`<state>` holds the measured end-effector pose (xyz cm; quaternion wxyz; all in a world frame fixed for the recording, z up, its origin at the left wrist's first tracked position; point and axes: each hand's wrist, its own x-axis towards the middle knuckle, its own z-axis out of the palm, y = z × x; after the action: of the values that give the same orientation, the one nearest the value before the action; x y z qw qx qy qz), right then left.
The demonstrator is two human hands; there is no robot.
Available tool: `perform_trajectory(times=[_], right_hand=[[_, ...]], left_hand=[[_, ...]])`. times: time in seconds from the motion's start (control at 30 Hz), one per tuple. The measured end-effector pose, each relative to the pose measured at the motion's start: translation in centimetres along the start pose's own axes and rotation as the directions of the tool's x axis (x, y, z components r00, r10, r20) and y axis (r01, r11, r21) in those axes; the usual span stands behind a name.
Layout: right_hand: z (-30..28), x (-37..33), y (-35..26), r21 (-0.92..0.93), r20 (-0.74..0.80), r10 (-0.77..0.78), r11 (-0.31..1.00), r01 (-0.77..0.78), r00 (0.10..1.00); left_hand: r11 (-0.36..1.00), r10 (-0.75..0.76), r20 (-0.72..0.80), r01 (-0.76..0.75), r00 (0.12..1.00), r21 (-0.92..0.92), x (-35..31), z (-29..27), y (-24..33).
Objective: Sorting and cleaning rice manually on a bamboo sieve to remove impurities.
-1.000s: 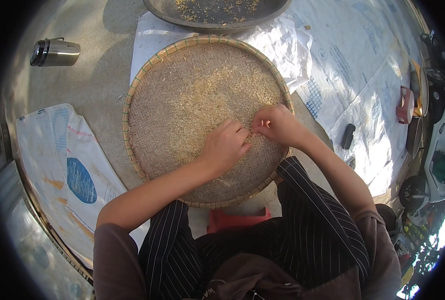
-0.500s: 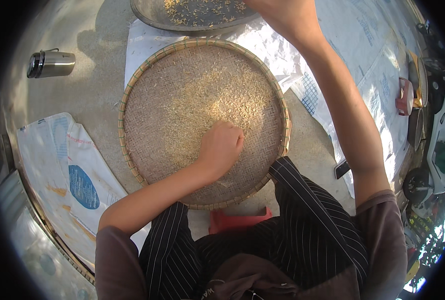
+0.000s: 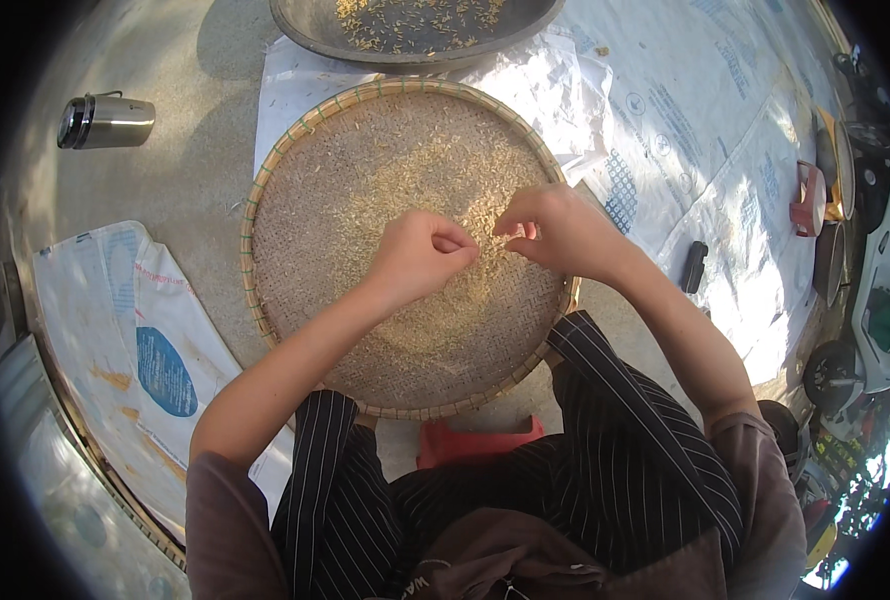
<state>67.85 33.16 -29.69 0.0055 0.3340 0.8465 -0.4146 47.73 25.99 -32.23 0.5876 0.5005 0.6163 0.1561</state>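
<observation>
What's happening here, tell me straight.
Someone has both hands over a round woven tray strewn with loose grain. The left hand has its thumb and fingers pinched together; the right hand is curled beside it. Whether either holds a grain is too small to tell. Beyond the tray, a dark bowl holds more grain.

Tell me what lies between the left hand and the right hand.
In the head view, loose yellowish grain on the woven tray shows between the left hand and right hand.
</observation>
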Motion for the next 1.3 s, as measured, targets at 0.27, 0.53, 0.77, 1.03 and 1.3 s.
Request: perform_trajectory(times=[0.27, 0.53, 0.77, 1.03, 1.3], right_hand=[[3.7, -2.2, 2.9, 0.038, -0.067, -0.018, 0.999, 0.021, 0.998], [2.3, -2.6, 3.9, -0.055, -0.092, -0.076, 0.996, 0.071, 0.993], [2.0, -1.4, 2.4, -0.172, 0.005, -0.094, 0.981, 0.093, 0.996], [-4.5, 5.9, -4.1, 0.020, -0.334, -0.096, 0.994, 0.109, 0.938], [-8.5, 18.9, -3.0, -0.044, -0.825, -0.116, 0.989, 0.142, 0.553]], left_hand=[[0.768, 0.379, -0.470, -0.554, 0.797, -0.321, 6.4, -7.7, 6.1], [0.859, 0.475, -0.361, -0.333, 0.803, 0.389, 4.8, -6.3, 3.6], [0.681, 0.615, -0.309, -0.291, 0.725, 0.672, 1.3, -7.7, -2.4], [0.532, 0.549, 0.097, -0.437, 0.830, 0.725, -3.2, -5.0, -6.4], [0.376, 0.524, 0.522, -0.732, 0.673, 0.568, -6.5, -0.4, -7.3]])
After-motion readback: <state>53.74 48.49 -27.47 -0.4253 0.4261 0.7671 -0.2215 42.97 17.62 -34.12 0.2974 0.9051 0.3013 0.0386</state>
